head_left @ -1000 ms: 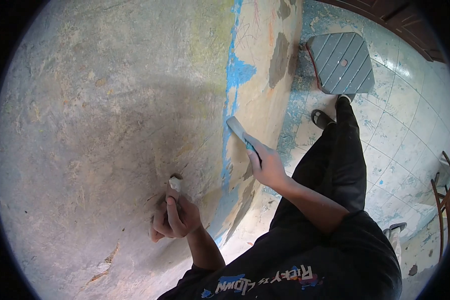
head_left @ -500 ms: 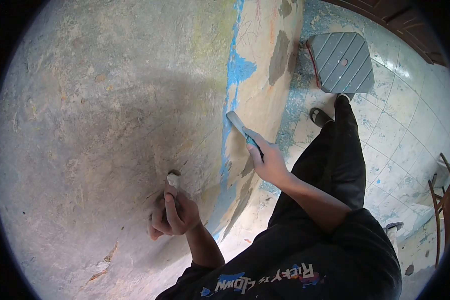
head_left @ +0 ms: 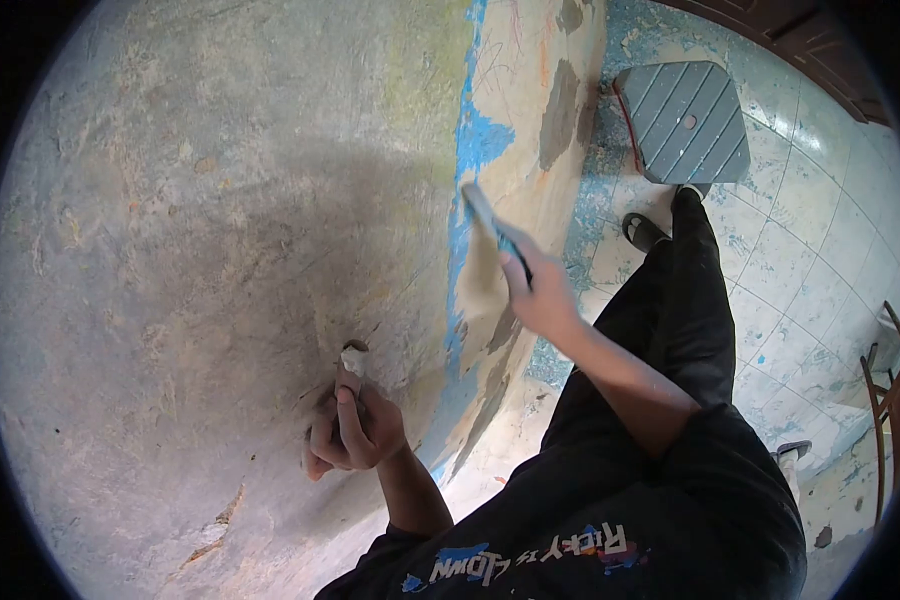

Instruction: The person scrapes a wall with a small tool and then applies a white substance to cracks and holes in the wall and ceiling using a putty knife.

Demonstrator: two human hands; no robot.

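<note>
My right hand, slightly blurred, is closed round the teal handle of a scraper. The scraper's tip lies at the blue paint strip on the wall's corner edge. Lower left, my left hand grips what looks like a small putty knife, with a white lump of putty near its end. Most of that tool is hidden by the fingers. Behind it spreads the bare grey wall; to the right of the blue strip is a cream wall face with grey patches.
A grey step stool stands on the paint-splattered tiled floor, close to my feet. Brown wooden furniture is at the right edge, and a dark brown panelled piece at the top right. A crack runs low in the grey wall.
My right hand has moved the scraper a little up along the blue strip. My left hand is almost in the same place, still holding its tool.
</note>
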